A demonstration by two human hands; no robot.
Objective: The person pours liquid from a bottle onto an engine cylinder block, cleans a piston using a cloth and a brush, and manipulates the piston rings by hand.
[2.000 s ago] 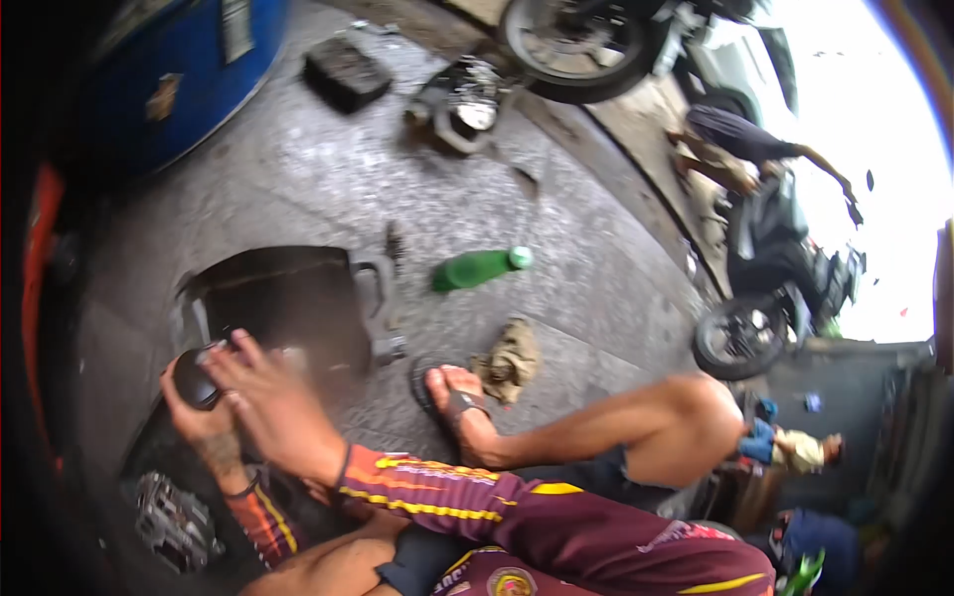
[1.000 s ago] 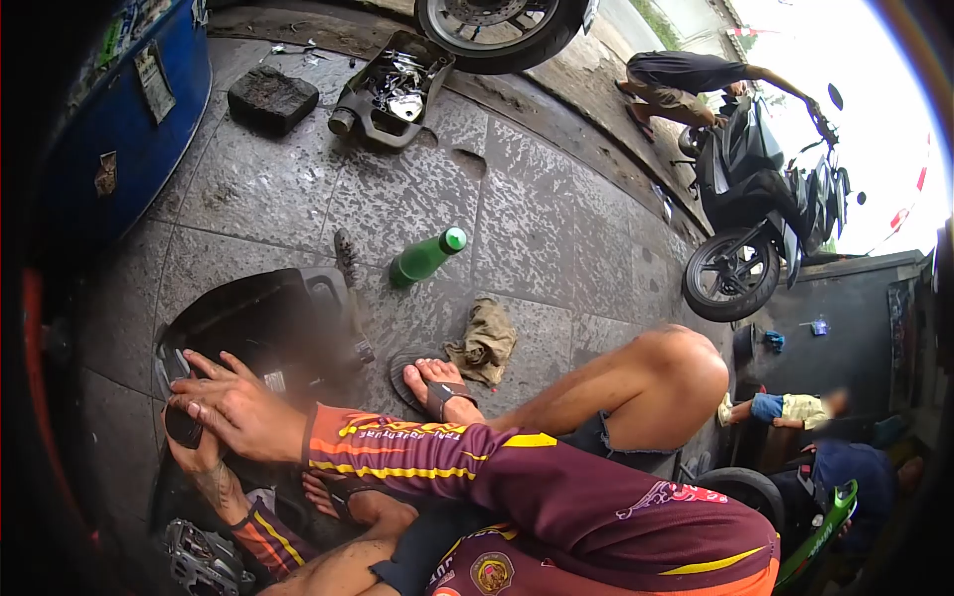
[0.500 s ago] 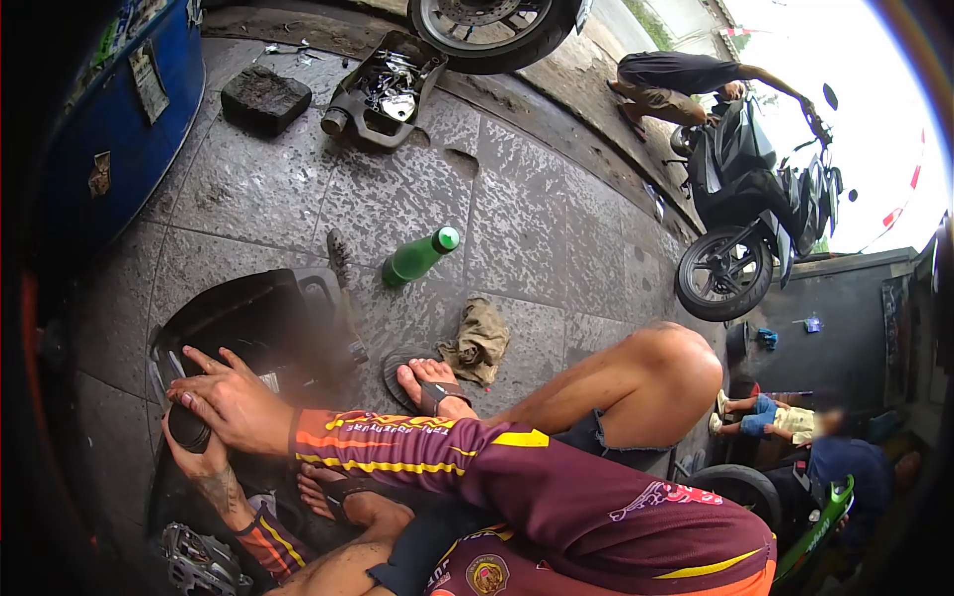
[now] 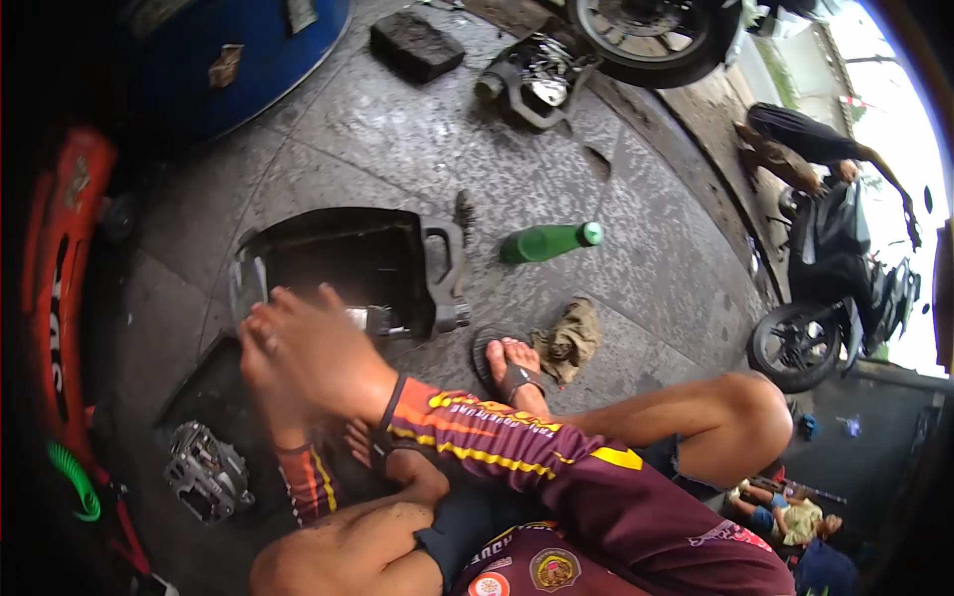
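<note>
The right hand [image 4: 323, 358], nearer the black tub [image 4: 376, 256], is overlapping the left hand [image 4: 266, 379]; blur is hiding whether either is holding anything. The tub is lying toward one o'clock, its long axis running nine to three.

1. A blue drum [image 4: 273, 84] with a torn label, a dark block [image 4: 415, 46] near it on the floor.
2. A cut-open container [image 4: 525, 107] holding metal parts, just beside a motorcycle wheel [image 4: 696, 62].
3. A green bottle [image 4: 547, 242], near a crumpled brown rag [image 4: 568, 343].
4. A person [image 4: 800, 137] in a dark top, leaning beside a dark scooter [image 4: 838, 238].
5. An orange panel [image 4: 68, 288], a green coil [image 4: 75, 484] near its end.
</note>
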